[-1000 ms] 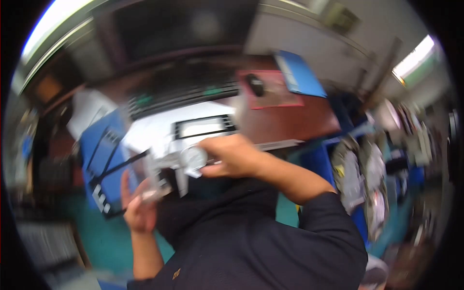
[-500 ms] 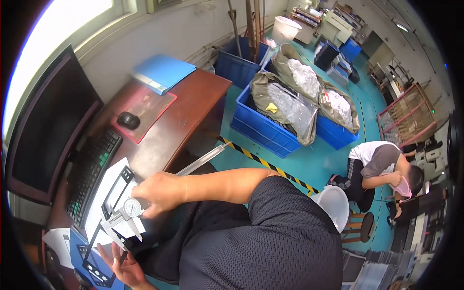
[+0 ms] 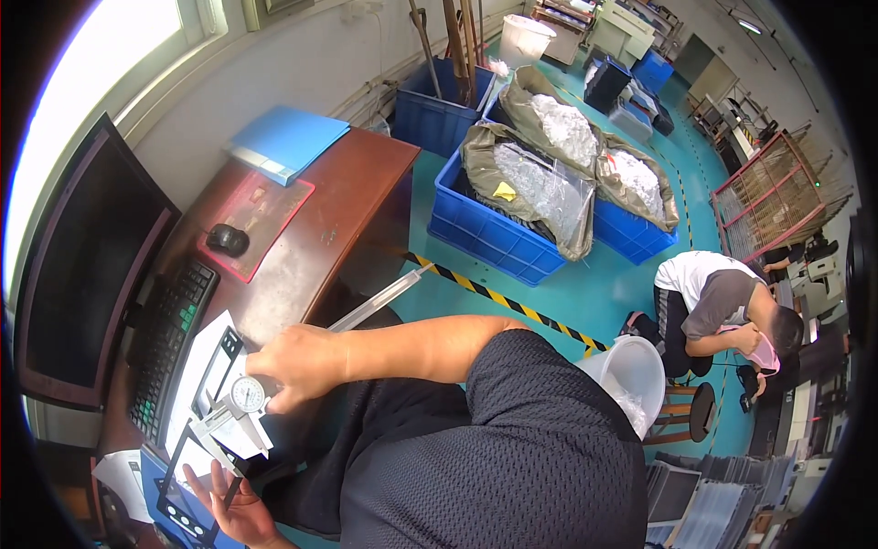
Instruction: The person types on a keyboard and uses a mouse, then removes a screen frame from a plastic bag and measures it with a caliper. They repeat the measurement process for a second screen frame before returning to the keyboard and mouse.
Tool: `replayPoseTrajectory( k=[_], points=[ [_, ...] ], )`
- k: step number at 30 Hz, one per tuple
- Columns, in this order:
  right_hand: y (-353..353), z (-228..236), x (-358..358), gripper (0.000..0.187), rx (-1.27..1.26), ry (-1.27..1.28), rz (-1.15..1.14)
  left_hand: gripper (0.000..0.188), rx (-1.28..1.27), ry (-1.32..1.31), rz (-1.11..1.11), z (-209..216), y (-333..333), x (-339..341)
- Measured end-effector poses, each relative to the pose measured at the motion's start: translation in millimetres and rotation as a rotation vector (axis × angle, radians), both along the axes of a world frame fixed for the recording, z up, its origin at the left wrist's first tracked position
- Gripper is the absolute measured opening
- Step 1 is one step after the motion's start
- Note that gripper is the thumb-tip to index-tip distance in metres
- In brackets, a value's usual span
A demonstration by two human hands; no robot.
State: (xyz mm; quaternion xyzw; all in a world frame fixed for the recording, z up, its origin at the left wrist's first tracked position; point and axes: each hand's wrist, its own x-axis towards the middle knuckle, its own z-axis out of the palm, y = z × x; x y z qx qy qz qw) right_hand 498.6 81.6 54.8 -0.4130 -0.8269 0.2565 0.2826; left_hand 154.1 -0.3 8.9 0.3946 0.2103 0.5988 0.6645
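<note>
My right hand point(image 3: 297, 368) is closed around the slide of a dial caliper point(image 3: 247, 395), its round white dial showing beside my fingers. The caliper's long metal beam point(image 3: 384, 298) sticks out beyond my wrist, and its jaws point down toward my left hand. A thin, flat black frame point(image 3: 181, 520) with holes at its ends lies across the jaws. My left hand point(image 3: 240, 514), palm up, has one black strip of it between thumb and fingers. Whether the jaws touch the strip is too small to tell. White paper point(image 3: 190, 380) and a blue folder point(image 3: 157, 489) lie beneath.
On the brown desk point(image 3: 361, 188) are a keyboard point(image 3: 174, 343), a mouse point(image 3: 227, 240) on a red-edged mat, a monitor point(image 3: 87, 274) and a blue binder point(image 3: 285, 145). Blue crates point(image 3: 494, 240) with filled sacks stand beyond. Behind me are a white bucket point(image 3: 640, 375) and a bent-over person point(image 3: 722, 306).
The view has shifted slightly. Both hands keep their hold, with the caliper and the black frame in nearly the same pose. The other person's head and hands have moved a little.
</note>
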Motion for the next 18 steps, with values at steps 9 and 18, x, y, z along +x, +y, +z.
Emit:
replayPoseTrajectory(
  k=[9, 18],
  points=[
    [-0.9, 1.8, 2.9, 0.053, 0.0, -0.015, 0.003, 0.063, -0.01, 0.018, 0.022, 3.8, -0.9, 5.0],
    [-1.4, 1.2, 3.6, 0.051, -0.012, -0.005, 0.0, 0.061, -0.031, 0.02, 0.035, 5.8, -1.0, 8.8]
  ],
)
